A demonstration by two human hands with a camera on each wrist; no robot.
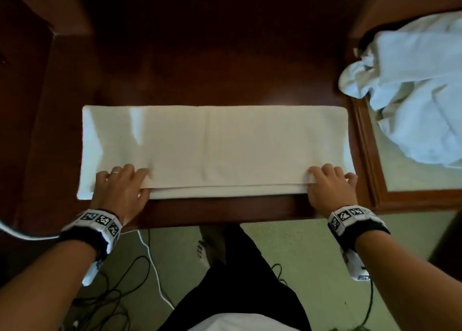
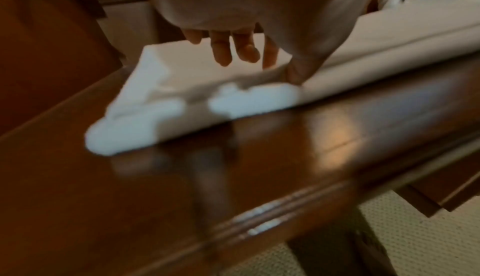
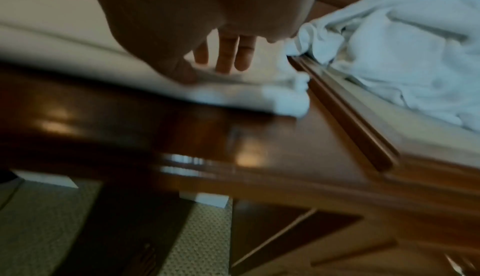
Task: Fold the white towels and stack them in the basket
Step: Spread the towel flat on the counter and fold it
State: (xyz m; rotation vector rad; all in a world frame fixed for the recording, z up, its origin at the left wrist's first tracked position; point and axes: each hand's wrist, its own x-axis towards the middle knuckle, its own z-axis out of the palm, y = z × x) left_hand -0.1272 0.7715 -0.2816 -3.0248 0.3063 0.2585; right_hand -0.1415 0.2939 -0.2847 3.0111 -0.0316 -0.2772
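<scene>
We've got one white towel laid out flat on the dark wooden table, folded lengthwise into a long strip that runs left to right, its near edge close to the table's front edge. Our left hand sits on the near left corner and our right hand on the near right corner. From the wrist views, each thumb is tucked at the towel's front edge with the fingers hanging over the top layer — looks like a pinch on the edge at both ends, though the blur makes it hard to call for sure. The top layer stops just short of the bottom one, so a thin strip of the lower layer shows along the front.

Off to the right, a crumpled pile of white towels lies on a lighter surface with a wooden frame, just beside the table's right end. Cables trail over the carpet below.
</scene>
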